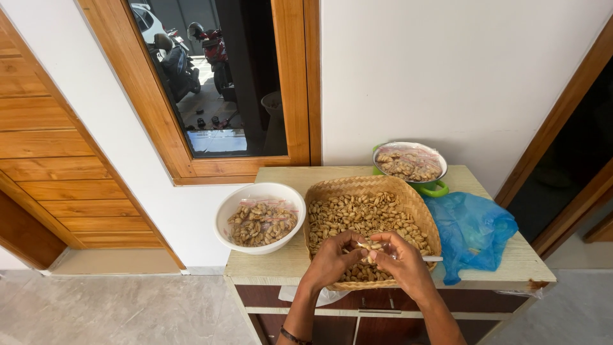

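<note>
Centrally, left hand (pixel 332 259) and right hand (pixel 399 262) pinching one peanut (pixel 367 246), over woven tray's (pixel 421 211) near rim.

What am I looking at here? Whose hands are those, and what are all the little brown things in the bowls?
The picture comes from a camera worn on a person's head, looking down, so you see that person's own two bare hands. The left hand and right hand meet over a woven straw tray full of tan peanuts, pinching something small between the fingertips; I cannot tell exactly what. The tray sits on a pale-topped wooden cabinet. Beside it is a round white bowl of peanuts, behind it a green-handled bowl of them, and a crumpled blue plastic bag.
</note>
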